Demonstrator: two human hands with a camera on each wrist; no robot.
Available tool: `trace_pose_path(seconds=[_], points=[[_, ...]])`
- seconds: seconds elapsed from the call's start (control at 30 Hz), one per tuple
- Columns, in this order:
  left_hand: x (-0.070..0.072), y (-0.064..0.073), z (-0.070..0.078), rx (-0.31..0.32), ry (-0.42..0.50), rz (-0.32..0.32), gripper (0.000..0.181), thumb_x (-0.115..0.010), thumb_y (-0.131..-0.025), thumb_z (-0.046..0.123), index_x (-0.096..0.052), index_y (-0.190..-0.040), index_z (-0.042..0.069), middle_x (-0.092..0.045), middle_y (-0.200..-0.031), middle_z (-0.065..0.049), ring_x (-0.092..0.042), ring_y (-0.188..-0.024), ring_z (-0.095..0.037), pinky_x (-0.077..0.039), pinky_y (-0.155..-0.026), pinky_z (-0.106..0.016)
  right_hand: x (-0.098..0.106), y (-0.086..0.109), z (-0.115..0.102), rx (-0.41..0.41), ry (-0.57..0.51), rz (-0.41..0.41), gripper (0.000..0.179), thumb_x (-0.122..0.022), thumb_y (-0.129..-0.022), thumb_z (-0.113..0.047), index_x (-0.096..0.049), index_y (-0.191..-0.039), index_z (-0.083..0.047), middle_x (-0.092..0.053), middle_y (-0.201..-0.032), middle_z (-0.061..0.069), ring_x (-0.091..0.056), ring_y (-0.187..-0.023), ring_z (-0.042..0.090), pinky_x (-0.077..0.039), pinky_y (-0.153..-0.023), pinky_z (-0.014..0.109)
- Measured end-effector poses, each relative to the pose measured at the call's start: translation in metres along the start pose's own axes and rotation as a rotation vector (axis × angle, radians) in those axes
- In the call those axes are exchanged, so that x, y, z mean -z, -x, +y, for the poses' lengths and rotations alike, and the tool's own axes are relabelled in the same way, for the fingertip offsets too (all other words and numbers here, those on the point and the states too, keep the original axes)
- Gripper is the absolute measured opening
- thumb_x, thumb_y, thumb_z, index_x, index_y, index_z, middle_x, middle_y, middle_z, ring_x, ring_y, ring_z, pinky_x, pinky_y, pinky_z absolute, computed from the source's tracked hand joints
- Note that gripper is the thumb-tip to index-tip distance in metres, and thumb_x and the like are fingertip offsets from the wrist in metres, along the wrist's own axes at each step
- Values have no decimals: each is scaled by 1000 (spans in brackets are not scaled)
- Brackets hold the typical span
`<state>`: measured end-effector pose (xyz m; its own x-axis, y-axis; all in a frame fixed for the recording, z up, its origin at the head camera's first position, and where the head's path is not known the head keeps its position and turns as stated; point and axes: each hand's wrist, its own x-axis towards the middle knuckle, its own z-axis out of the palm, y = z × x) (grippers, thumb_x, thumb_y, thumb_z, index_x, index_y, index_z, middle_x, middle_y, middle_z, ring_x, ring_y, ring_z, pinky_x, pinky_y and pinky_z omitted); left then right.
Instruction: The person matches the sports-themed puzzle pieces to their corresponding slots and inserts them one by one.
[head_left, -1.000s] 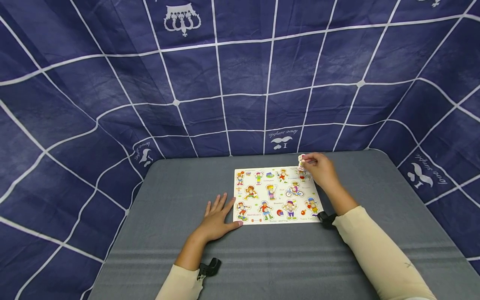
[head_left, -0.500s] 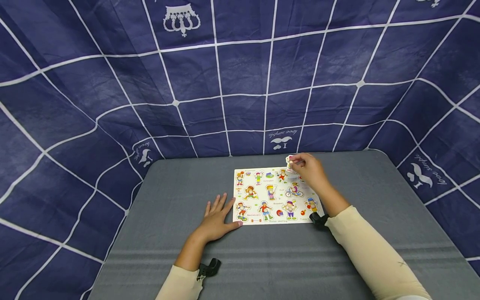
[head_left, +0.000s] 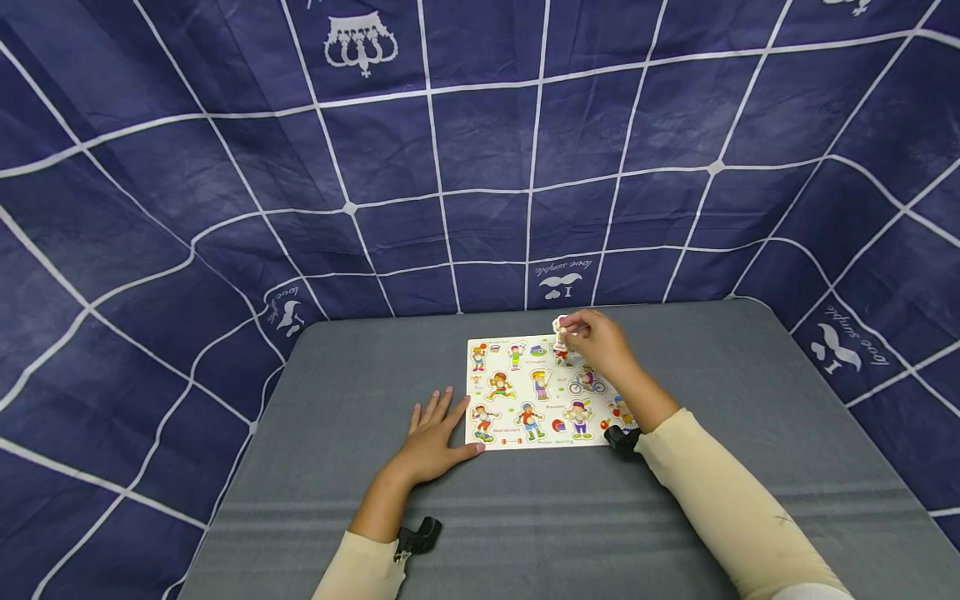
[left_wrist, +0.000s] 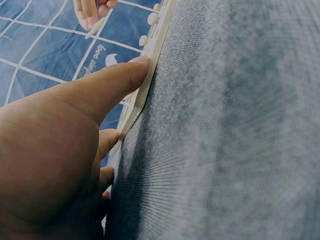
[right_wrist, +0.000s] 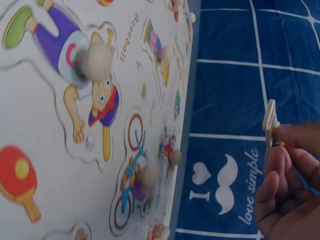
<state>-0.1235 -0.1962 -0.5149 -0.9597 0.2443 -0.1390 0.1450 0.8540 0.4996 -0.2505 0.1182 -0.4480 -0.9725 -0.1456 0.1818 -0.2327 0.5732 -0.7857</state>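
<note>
A white knob puzzle board [head_left: 517,417] with printed sports figures lies flat on the grey table. Over its far edge, my right hand [head_left: 607,346] pinches a small puzzle piece [head_left: 559,327] between thumb and fingers. The right wrist view shows that piece [right_wrist: 270,117] edge-on, raised off the board; its picture cannot be made out. My left hand [head_left: 431,446] lies with fingers spread at the board's left side. In the left wrist view its thumb [left_wrist: 120,82] touches the board's edge [left_wrist: 150,82].
Other knobbed pieces sit in the board, such as a baseball figure [right_wrist: 75,55] and a cyclist [right_wrist: 134,172]. Grey cloth covers the table [head_left: 337,392]. A blue cloth with white lines [head_left: 487,225] hangs behind and at both sides.
My right hand has moved left along the board's far edge, carrying the puzzle piece. The left hand and the board stay in place.
</note>
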Motion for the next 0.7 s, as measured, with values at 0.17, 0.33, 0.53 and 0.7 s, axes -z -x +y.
trace_pose_path(seconds=[0.17,0.33,0.53,0.7], points=[[-1,-1,0,-6,-5,2,91,-63,-89,66,-28,-162,25,-11,-171,-9,-1,-160,-32,3,-126,-60,-5,-3,-4,-8,24,-14,18,-72,-92,-14,-72,-109,-7,-70,-107,12,-62,-87,22,-49,-74,28],[-2,-1,0,-1,-4,4,91,-63,-89,67,-27,-162,25,-10,-172,-8,-1,-160,-31,3,-126,-60,-12,-7,-6,13,52,-19,17,-73,-91,-15,-73,-107,-7,-71,-106,12,-63,-86,23,-49,-74,29],[-1,0,0,3,2,0,91,-64,-89,66,-28,-162,25,-10,-172,-8,-1,-160,-31,3,-126,-60,-21,-11,-6,12,63,-54,16,-73,-92,-14,-72,-107,-8,-69,-107,11,-63,-88,22,-51,-77,31],[-1,0,-1,3,-8,1,91,-63,-89,67,-28,-162,25,-10,-172,-9,-1,-160,-32,2,-126,-61,-29,-14,-10,33,72,-79,17,-72,-92,-13,-73,-107,-7,-69,-105,12,-64,-89,23,-52,-79,32]])
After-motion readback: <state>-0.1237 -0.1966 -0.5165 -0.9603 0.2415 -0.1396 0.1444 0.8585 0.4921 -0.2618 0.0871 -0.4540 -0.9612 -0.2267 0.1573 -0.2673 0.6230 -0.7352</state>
